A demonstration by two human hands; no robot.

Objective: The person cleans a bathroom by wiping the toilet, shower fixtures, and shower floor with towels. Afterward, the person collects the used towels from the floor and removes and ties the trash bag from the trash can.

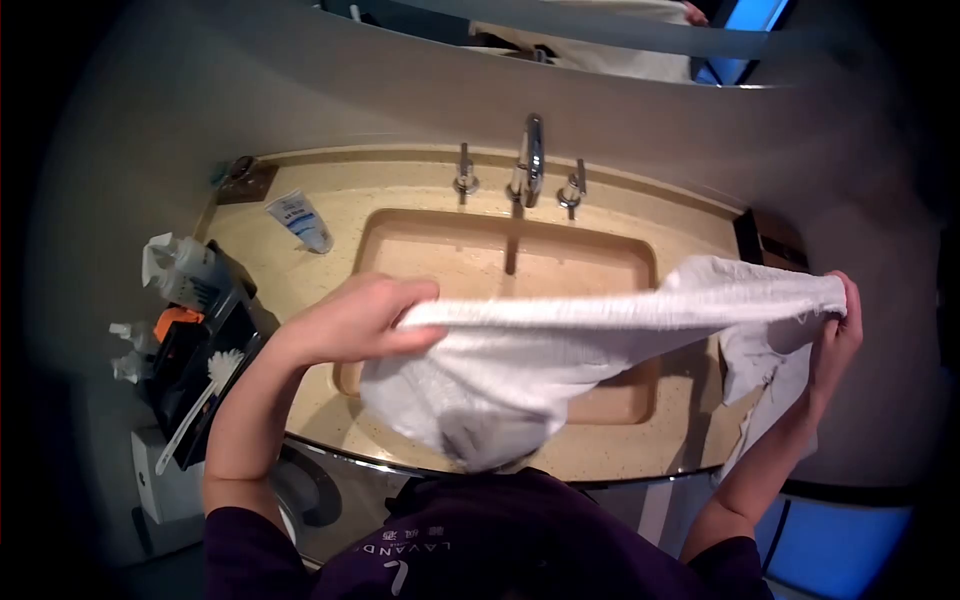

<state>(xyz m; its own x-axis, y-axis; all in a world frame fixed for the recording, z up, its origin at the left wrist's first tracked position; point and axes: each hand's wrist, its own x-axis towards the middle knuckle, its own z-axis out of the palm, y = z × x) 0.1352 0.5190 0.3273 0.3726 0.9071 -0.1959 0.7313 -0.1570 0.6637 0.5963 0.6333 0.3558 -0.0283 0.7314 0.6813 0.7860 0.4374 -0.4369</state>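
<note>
At nine o'clock there is a black container (pixel 182 370), with a pump bottle (pixel 190 275) and a white brush (pixel 223 368); whether these are inside, I cannot tell. The white cloth (pixel 560 340) is stretched above the sink (pixel 440 245), its long axis from nine to three o'clock, loose part toward six. The left hand (pixel 375 315) pinches one end; the right hand's (pixel 840 325) fingers grip the other.

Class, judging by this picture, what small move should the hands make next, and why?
Probably bring the left hand toward the right hand, folding the white cloth: both hands hold it stretched above the sink, its lower part hanging loose.
</note>
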